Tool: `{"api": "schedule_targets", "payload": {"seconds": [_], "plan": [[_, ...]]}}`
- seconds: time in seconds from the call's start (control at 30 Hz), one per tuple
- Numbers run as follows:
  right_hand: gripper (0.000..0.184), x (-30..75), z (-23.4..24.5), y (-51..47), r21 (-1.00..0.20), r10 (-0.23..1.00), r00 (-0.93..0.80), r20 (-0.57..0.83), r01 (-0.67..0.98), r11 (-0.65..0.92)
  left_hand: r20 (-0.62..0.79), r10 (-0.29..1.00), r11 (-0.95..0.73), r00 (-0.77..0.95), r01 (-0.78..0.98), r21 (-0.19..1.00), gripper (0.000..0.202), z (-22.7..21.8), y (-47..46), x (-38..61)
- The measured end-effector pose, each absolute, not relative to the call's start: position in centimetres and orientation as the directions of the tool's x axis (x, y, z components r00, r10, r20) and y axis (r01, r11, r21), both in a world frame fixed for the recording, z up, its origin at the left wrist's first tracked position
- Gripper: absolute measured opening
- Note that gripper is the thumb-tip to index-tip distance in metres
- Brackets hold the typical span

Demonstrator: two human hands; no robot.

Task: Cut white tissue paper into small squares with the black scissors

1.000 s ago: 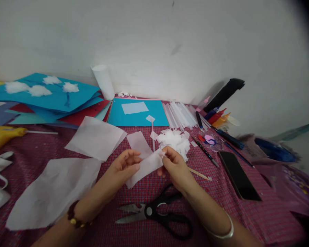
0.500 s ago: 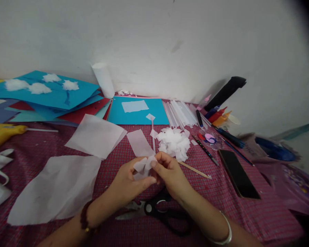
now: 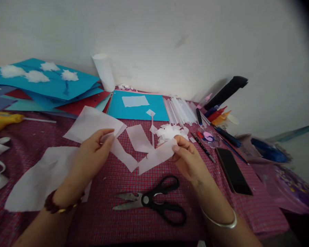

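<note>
My left hand [image 3: 94, 151] pinches one end of a strip of thin white tissue paper [image 3: 125, 156]. Between the thumb and fingers of my right hand [image 3: 186, 156] is another length of white tissue paper [image 3: 157, 156]. Their lower ends meet at a point in the middle; I cannot tell whether they are joined. Below them lie black-handled scissors [image 3: 146, 199], blades slightly apart and pointing left. A heap of small white paper pieces [image 3: 170, 132] sits just beyond my right hand. Another tissue rectangle [image 3: 139, 138] rests on the checked cloth, with larger sheets [image 3: 89, 121] to the left.
Blue card [image 3: 118, 113] with a paper piece lies at the back, beside white glue sticks [image 3: 181, 109]. A phone [image 3: 233, 171], a pen [image 3: 203, 147] and paint tubes [image 3: 218, 116] are on the right. A yellow glue gun [image 3: 5, 120] lies left, near stacked coloured paper [image 3: 74, 91].
My hands have moved apart, left and right. The crumpled tissue held between them is now opened out into two flat lengths. The scissors, partly covered before, show fully.
</note>
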State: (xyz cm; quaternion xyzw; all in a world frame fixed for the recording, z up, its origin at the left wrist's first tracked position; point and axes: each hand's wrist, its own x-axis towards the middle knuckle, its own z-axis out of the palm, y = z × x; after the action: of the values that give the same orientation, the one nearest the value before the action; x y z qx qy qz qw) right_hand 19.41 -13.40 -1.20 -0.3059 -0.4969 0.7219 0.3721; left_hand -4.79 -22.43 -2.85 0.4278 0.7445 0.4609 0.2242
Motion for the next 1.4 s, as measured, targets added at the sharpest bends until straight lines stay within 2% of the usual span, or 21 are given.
{"api": "schedule_targets", "payload": {"seconds": [0.1,0.17,0.2,0.27,0.33,0.4,0.5,0.63,0.7,0.77,0.83,0.87,0.93,1.0,1.1,1.2,1.3,1.37,1.4], "plan": [[0.021,19.5,-1.2,-13.5,-0.935,0.813,-0.578,-0.074,-0.243,-0.258,0.412,0.749,0.1,-0.519,0.703,0.704,0.05,-3.0,-22.3,-3.9],[0.023,19.5,-1.6,-13.7,-0.942,0.793,-0.608,-0.047,-0.237,-0.237,0.484,0.74,-0.067,-0.466,0.666,0.743,0.049,-3.0,-22.5,-2.9],[0.023,19.4,-1.8,-13.8,-0.946,0.78,-0.625,-0.033,-0.231,-0.226,0.443,0.785,-0.151,-0.433,0.56,0.815,0.046,-3.0,-22.6,-2.2],[0.022,19.2,-2.2,-14.1,-0.961,0.752,-0.659,-0.01,-0.202,-0.189,0.286,0.915,-0.227,-0.285,0.223,0.948,0.043,-3.0,-22.8,-1.1],[0.022,19.1,-2.4,-14.3,-0.976,0.731,-0.683,0.003,-0.16,-0.145,0.139,0.988,-0.142,-0.065,-0.043,0.989,0.044,-3.0,-22.9,-0.1],[0.022,18.9,-2.5,-14.5,-0.987,0.721,-0.693,0.008,-0.12,-0.104,0.034,0.995,-0.026,0.093,-0.086,0.996,0.037,-3.1,-22.7,0.6],[0.022,18.6,-2.5,-14.3,-0.996,0.724,-0.69,0.009,-0.07,-0.055,-0.101,0.981,0.11,0.164,-0.044,0.993,0.01,-3.3,-22.4,1.2],[0.014,18.8,-1.7,-14.4,-0.999,0.746,-0.665,0.04,-0.015,0.04,-0.157,0.986,0.167,0.063,-0.21,0.963,0.017,-3.4,-22.5,1.4],[0.004,20.0,-1.1,-15.4,-0.988,0.745,-0.665,0.049,0.078,0.135,-0.174,0.984,0.155,-0.029,-0.324,0.933,0.016,-3.4,-22.6,1.3],[0.017,22.1,-1.2,-17.1,-0.869,0.688,-0.726,-0.01,0.346,0.353,-0.2,0.977,0.147,-0.072,-0.45,0.881,0.015,-3.4,-22.6,1.0],[0.042,24.6,-2.3,-18.9,-0.685,0.591,-0.8,-0.103,0.488,0.541,-0.225,0.972,0.149,-0.073,-0.548,0.823,0.014,-3.6,-22.6,0.6],[0.055,25.7,-3.2,-19.7,-0.592,0.536,-0.835,-0.123,0.495,0.636,-0.232,0.97,0.152,-0.067,-0.579,0.801,0.013,-3.7,-22.6,0.4],[0.068,27.3,-5.1,-20.9,-0.409,0.44,-0.894,-0.091,0.436,0.802,-0.236,0.971,0.159,-0.047,-0.611,0.775,0.01,-3.9,-22.5,0.1],[0.075,27.7,-6.6,-21.5,-0.3,0.438,-0.896,-0.077,0.44,0.846,-0.219,0.976,0.161,-0.017,-0.62,0.768,0.009,-4.0,-22.5,0.0],[0.077,26.7,-6.9,-21.2,-0.325,0.5,-0.85,-0.166,0.525,0.786,-0.173,0.985,0.145,0.011,-0.603,0.785,0.017,-3.9,-22.6,-0.1],[0.064,25.9,-5.3,-20.3,-0.42,0.553,-0.787,-0.274,0.615,0.668,-0.16,0.987,0.132,0.0,-0.565,0.814,0.021,-3.6,-22.8,-0.2],[0.058,26.6,-3.4,-19.3,-0.672,0.602,-0.753,-0.266,0.593,0.444,-0.142,0.99,0.111,-0.013,-0.55,0.828,0.029,-3.4,-22.9,-0.6],[0.061,27.5,-2.5,-18.8,-0.853,0.605,-0.748,-0.274,0.479,0.206,-0.134,0.991,0.106,-0.008,-0.56,0.821,0.03,-3.1,-22.9,-0.7],[0.063,27.9,-2.3,-18.6,-0.903,0.587,-0.752,-0.3,0.423,0.08,-0.14,0.99,0.112,-0.006,-0.565,0.818,0.03,-2.9,-22.8,-0.7]]}}
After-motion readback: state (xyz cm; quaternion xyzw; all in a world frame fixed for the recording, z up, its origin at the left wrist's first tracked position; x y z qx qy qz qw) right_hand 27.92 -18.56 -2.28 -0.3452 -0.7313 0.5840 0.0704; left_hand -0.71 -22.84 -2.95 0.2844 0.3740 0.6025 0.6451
